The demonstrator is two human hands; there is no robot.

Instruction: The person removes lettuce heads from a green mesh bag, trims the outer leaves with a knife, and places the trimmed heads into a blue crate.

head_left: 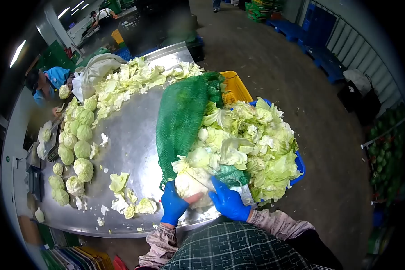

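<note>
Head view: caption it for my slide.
Left hand and right hand, blue-gloved, hold a cabbage by a green mesh sack on a steel table.

I see left hand [173, 206] and right hand [229, 203] clasping a cabbage [190, 183] at six o'clock (green mesh sack [181, 117] draped just above); trimmed heads [82, 149] at nine.

**Cabbage head and mesh sack: condition as observed**

I record one pale cabbage head [190, 183], whitish-green, with loose and ragged outer leaves, sitting near centre at the near edge of the scene. It lies at the mouth of a green mesh sack [182, 114]. The sack is slack and crumpled and runs from the head towards the far side. Its netting is draped over the head's right part.
</note>
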